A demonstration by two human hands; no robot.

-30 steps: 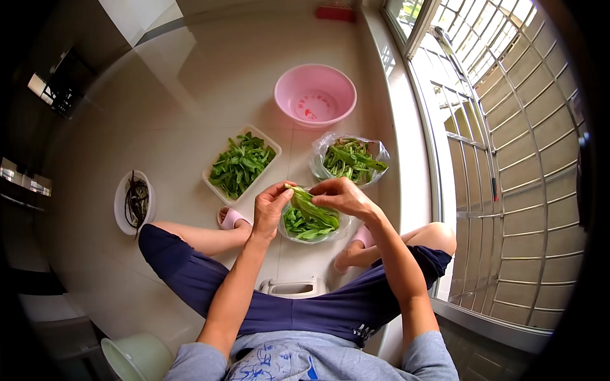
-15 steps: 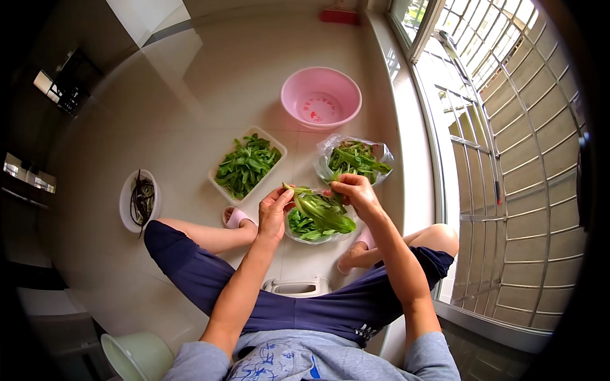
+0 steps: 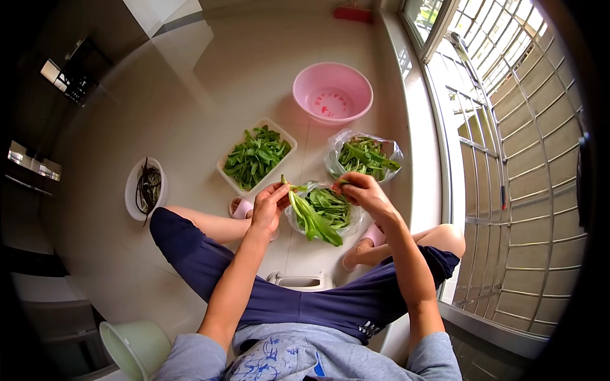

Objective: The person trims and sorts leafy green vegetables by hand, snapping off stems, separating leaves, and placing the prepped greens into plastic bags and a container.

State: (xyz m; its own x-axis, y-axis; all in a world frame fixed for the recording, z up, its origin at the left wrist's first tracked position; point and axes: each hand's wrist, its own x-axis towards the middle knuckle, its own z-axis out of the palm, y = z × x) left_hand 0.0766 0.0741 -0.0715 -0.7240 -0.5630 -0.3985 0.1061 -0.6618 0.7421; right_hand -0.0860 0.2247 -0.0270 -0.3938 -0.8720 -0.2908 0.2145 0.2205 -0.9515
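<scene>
Pinched in my left hand [image 3: 269, 204] is the stem end of a leafy green stalk [image 3: 311, 219], whose leaves hang down to the right. My right hand [image 3: 363, 192] is closed on a small green piece, just right of the stalk's top. Beneath both hands lies a clear plastic bag of greens [image 3: 330, 208]. Behind my right hand sits another plastic bag of greens [image 3: 363, 156]. A cream rectangular basket [image 3: 293, 141] full of leafy greens [image 3: 257, 157] stands behind my left hand.
A pink basin [image 3: 332, 93] stands at the back. At the left is a white basket [image 3: 131, 189] with dark, thin strips in it. A pale green bucket [image 3: 135, 349] is at the lower left. The window grille [image 3: 527, 190] runs along the right, and my bent legs frame the bags.
The leafy stalk has swung from between both hands to hang from my left hand alone. My right hand has drawn a little apart with a small piece. The view has shifted slightly.
</scene>
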